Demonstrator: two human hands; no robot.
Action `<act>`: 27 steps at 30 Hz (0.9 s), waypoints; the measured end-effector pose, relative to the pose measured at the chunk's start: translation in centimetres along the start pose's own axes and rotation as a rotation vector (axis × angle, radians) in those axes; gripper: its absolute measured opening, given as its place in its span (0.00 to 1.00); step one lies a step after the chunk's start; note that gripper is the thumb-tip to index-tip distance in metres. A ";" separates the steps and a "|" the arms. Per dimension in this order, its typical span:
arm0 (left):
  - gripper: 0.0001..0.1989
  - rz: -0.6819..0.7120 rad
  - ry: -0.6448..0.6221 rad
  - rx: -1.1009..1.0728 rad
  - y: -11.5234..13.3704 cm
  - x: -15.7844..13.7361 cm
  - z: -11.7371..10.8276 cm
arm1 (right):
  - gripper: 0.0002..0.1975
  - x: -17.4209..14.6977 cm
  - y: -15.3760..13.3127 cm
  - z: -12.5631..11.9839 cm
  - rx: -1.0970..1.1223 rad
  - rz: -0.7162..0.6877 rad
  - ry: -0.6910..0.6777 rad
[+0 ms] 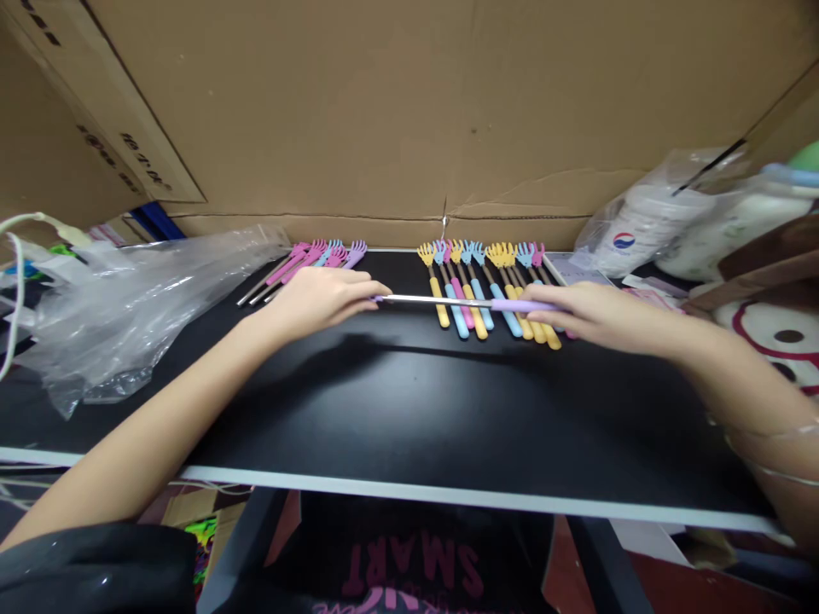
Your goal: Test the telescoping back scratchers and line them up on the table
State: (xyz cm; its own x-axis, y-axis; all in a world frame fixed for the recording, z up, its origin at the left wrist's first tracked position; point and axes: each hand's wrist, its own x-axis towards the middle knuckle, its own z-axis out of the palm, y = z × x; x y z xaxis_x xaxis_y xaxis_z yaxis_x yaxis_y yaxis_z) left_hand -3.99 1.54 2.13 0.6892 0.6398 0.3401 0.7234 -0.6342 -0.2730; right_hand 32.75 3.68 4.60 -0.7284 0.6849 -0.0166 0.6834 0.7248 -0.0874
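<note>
A purple back scratcher (441, 301) with a shiny metal rod is stretched level between my two hands above the black table. My left hand (326, 298) is closed on its head end, which the fingers mostly hide. Around the purple handle at the other end, my right hand (595, 311) is closed. Behind the rod lies a row of back scratchers (477, 294) with yellow, blue and pink handles, claws pointing to the back. Beyond my left hand is a smaller bunch of pink, blue and purple back scratchers (313, 254), partly covered by that hand.
Clear plastic bags (141, 298) lie on the left of the black table (409, 426). A cardboard wall (409, 111) rises along the back. At the right stand a bagged white cup (640, 230) and a plush-looking item (777, 333). The table's pale front edge (409, 496) runs across below my arms.
</note>
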 end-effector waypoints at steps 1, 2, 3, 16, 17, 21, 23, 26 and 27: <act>0.17 -0.027 -0.001 0.013 -0.6 -0.1 -0.1 | 0.23 -0.1 0.7 -0.4 0.010 0.031 -0.004; 0.18 -0.050 -0.006 0.030 -1.1 -0.2 -0.1 | 0.23 -0.2 1.2 -0.7 -0.006 0.066 0.006; 0.18 -0.068 -0.015 0.049 -1.5 -0.2 0.0 | 0.24 -0.2 1.6 -0.7 -0.040 0.096 0.022; 0.18 -0.015 0.023 0.034 -0.2 -0.6 1.6 | 0.23 0.8 0.0 2.9 -0.461 0.014 0.266; 0.18 0.013 0.041 0.008 0.7 -0.4 1.5 | 0.23 0.8 -1.0 3.0 -0.461 -0.017 0.282; 0.16 0.177 0.069 -0.050 4.1 0.3 1.1 | 0.20 0.7 -5.1 3.7 -0.464 -0.153 0.279; 0.16 0.189 0.092 -0.053 4.9 0.4 0.9 | 0.20 0.7 -5.9 3.9 -0.466 -0.173 0.293; 0.16 0.147 0.112 -0.061 5.1 0.6 0.7 | 0.21 0.7 -5.7 3.8 -0.468 -0.159 0.329; 0.16 0.140 0.109 -0.068 5.0 0.6 0.6 | 0.21 0.7 -5.5 3.8 -0.463 -0.157 0.329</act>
State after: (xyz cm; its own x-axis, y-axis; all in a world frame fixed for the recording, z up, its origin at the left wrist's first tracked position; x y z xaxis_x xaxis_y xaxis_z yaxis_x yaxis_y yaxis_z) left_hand 0.08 -1.01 0.41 0.7720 0.4945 0.3994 0.6135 -0.7442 -0.2644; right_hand 28.29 -0.07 1.33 -0.8203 0.5001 0.2776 0.5718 0.7262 0.3817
